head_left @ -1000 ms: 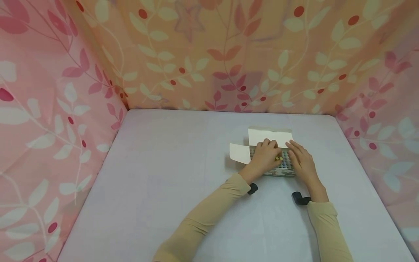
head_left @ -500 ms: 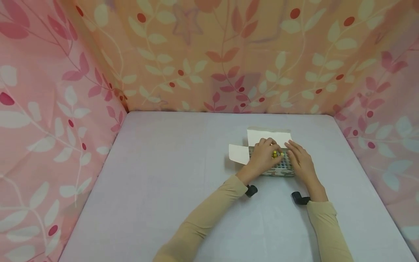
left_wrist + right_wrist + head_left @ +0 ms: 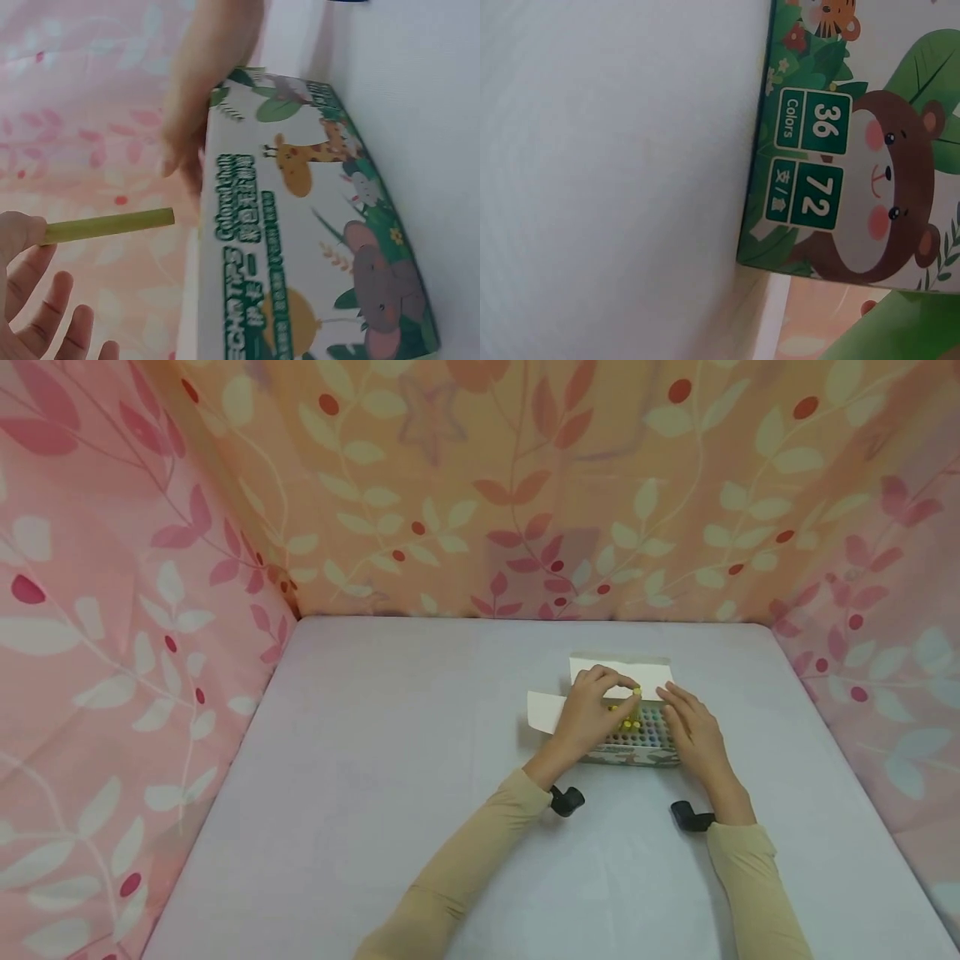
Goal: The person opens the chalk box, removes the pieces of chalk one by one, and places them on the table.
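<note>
An open box of coloured chalk (image 3: pixel 633 745) stands on the table, its flaps folded back and rows of stick ends showing. My left hand (image 3: pixel 592 714) pinches a yellow chalk stick (image 3: pixel 636 697) and holds it partly lifted out of the rows. In the left wrist view the yellow stick (image 3: pixel 112 226) juts from my fingertips beside the animal-print box (image 3: pixel 315 225). My right hand (image 3: pixel 693 735) rests on the box's right end with fingers fairly straight. The right wrist view shows only the box's printed end (image 3: pixel 855 150), marked 36 colours and 72.
The box stands right of centre on a pale lilac table (image 3: pixel 390 777). Pink and orange leaf-print cloth walls (image 3: pixel 480 485) enclose the table on the left, back and right. White box flaps (image 3: pixel 547 710) stick out to the left and the rear.
My left hand has risen from lying over the rows and drawn a yellow stick upward out of the box. My right hand has stayed on the box's right end.
</note>
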{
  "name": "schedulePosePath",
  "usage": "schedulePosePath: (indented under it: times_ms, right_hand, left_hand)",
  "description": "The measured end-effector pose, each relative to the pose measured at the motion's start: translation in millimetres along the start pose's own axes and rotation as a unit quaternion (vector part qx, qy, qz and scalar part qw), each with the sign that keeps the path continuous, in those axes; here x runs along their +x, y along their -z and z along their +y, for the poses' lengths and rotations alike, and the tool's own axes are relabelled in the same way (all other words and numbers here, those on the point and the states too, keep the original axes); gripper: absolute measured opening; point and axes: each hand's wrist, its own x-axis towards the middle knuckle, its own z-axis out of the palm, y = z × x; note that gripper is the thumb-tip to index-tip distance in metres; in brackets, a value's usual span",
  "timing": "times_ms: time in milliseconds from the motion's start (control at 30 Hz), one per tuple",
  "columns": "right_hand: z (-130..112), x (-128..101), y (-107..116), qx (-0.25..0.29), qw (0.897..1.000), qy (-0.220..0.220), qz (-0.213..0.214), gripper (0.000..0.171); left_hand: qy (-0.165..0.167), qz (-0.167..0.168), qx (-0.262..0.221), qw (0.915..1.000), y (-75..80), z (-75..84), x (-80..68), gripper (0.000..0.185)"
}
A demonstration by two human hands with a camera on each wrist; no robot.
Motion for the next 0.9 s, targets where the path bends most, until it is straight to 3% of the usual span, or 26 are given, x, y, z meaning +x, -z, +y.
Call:
schedulePosePath:
  times_ms: [267, 500, 633, 900]
  right_hand:
    - [0, 0, 0, 0.004, 1.0, 0.003, 0.0, 0.038]
    - [1, 2, 3, 0.016, 1.0, 0.0, -0.006, 0.038]
    - [1, 2, 2, 0.017, 1.0, -0.002, -0.007, 0.038]
    - [0, 2, 1, 0.014, 1.0, -0.005, -0.01, 0.039]
  left_hand:
    - [0.018, 0.043, -0.106, 0.9933, 28.8, -5.7, -7.6, 0.016]
    - [0.01, 0.081, -0.111, 0.9904, 55.1, -21.5, -15.7, 0.015]
    - [0.038, 0.078, -0.111, 0.99, 77.4, -24.3, -24.3, 0.014]
    - [0.074, 0.072, -0.086, 0.9909, 111.9, -49.4, -39.5, 0.012]
